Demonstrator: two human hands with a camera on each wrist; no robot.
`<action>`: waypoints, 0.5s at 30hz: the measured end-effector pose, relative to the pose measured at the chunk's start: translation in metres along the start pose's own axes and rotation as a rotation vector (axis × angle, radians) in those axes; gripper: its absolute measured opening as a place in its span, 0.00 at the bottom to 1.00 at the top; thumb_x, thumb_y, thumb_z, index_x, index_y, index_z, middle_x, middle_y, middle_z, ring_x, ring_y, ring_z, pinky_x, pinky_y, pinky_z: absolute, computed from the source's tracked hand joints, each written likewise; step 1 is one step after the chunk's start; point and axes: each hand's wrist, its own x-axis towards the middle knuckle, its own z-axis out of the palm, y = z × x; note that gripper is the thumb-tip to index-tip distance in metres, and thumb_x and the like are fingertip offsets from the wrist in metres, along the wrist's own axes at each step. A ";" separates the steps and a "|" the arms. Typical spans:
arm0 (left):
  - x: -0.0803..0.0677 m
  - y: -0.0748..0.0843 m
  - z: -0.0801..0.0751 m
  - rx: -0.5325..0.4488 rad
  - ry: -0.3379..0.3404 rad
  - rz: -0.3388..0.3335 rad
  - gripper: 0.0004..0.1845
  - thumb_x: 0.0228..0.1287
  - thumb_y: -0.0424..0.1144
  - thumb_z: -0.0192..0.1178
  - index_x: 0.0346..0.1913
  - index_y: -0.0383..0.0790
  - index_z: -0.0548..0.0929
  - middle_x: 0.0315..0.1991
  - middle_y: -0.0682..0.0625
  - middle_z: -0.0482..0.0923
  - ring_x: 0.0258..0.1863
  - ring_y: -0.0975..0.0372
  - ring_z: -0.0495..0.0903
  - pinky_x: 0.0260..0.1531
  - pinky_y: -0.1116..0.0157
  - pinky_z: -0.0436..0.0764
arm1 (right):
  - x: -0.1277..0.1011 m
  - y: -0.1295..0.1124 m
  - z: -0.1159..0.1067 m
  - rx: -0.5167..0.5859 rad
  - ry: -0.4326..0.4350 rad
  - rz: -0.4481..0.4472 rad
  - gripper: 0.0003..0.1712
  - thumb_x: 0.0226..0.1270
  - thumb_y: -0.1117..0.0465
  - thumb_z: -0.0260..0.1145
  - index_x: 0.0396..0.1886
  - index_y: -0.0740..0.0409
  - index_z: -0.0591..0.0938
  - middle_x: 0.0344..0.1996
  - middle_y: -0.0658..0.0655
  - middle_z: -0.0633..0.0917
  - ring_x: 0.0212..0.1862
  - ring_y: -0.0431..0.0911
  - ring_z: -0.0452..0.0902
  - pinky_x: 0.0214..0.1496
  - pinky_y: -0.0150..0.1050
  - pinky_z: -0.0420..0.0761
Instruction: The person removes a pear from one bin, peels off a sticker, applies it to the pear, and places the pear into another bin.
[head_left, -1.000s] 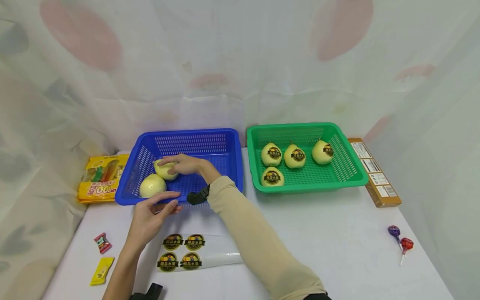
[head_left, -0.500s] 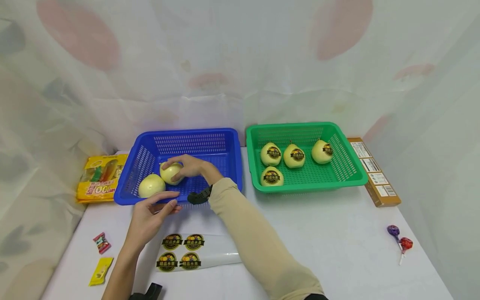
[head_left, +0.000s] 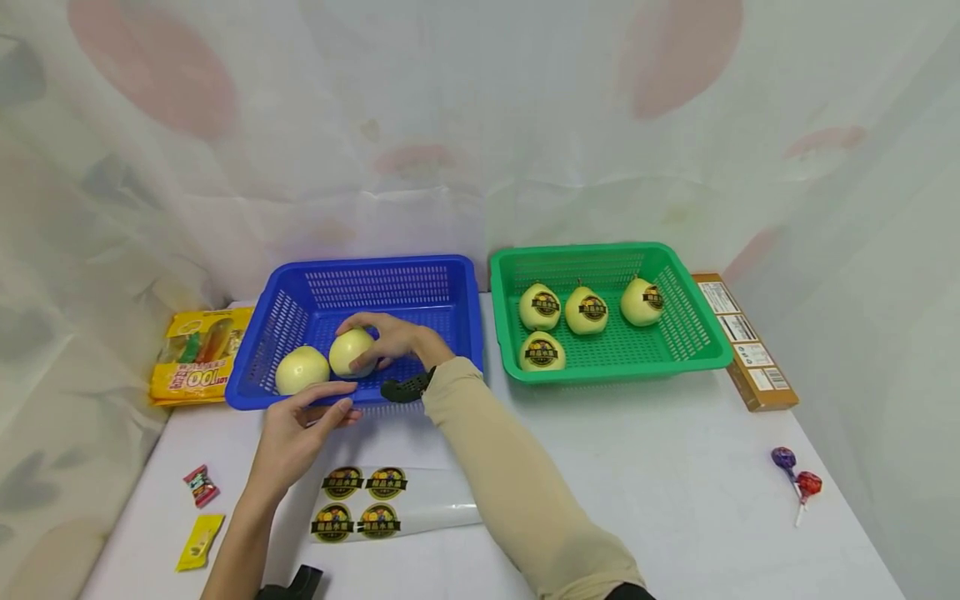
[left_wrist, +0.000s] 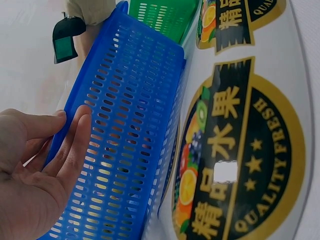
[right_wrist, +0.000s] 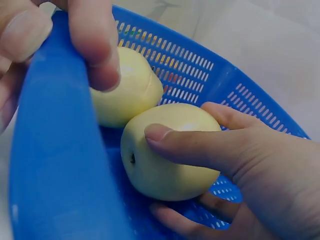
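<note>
In the head view, my right hand (head_left: 396,340) holds a pale yellow pear (head_left: 347,352) inside the blue basket (head_left: 382,265). Seen from the right wrist, the thumb lies across that pear (right_wrist: 167,182) and the fingers curl round its far side and underside. A second pear (head_left: 302,371) sits beside it at the basket's left. My left hand (head_left: 296,437) grips the basket's near rim, thumb and fingers on either side of it in the left wrist view. Close in front of the basket lies a clear sheet with several round fruit stickers (head_left: 378,521).
A green basket (head_left: 615,375) with several stickered pears (head_left: 590,312) stands to the right, a brown box (head_left: 750,350) beside it. A yellow snack bag (head_left: 197,358) touches the blue basket's left. Small wrapped candies (head_left: 201,486) lie front left, lollipops (head_left: 797,479) at right.
My right hand has drawn the pear right and nearer to me within the blue basket, and it has turned. The left hand has kept its place on the rim.
</note>
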 end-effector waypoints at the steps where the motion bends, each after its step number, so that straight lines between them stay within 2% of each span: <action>1: 0.000 0.000 0.000 -0.003 0.000 0.000 0.15 0.76 0.26 0.65 0.61 0.23 0.85 0.42 0.54 0.93 0.38 0.65 0.95 0.43 0.62 0.95 | 0.000 0.001 0.000 0.003 -0.007 -0.001 0.37 0.73 0.61 0.77 0.78 0.45 0.75 0.78 0.59 0.70 0.63 0.48 0.76 0.66 0.58 0.91; 6: 0.000 -0.001 -0.001 -0.012 -0.004 0.003 0.15 0.76 0.26 0.65 0.61 0.23 0.85 0.42 0.54 0.93 0.38 0.65 0.95 0.44 0.61 0.95 | -0.002 0.002 0.003 0.028 -0.023 -0.015 0.38 0.73 0.63 0.76 0.80 0.47 0.74 0.78 0.61 0.70 0.64 0.49 0.76 0.67 0.59 0.90; 13: 0.000 -0.003 -0.001 -0.011 -0.002 0.002 0.14 0.76 0.27 0.65 0.60 0.26 0.86 0.44 0.39 0.92 0.38 0.64 0.95 0.43 0.62 0.95 | -0.001 0.002 0.003 -0.029 0.014 -0.036 0.36 0.71 0.61 0.78 0.76 0.50 0.77 0.71 0.62 0.75 0.56 0.46 0.78 0.61 0.57 0.93; 15: 0.001 -0.003 -0.001 -0.010 -0.001 -0.005 0.15 0.76 0.27 0.65 0.61 0.26 0.86 0.44 0.41 0.92 0.38 0.64 0.95 0.44 0.61 0.95 | -0.002 0.002 0.000 -0.040 0.025 -0.029 0.35 0.70 0.60 0.79 0.74 0.49 0.78 0.69 0.60 0.77 0.54 0.45 0.79 0.59 0.57 0.94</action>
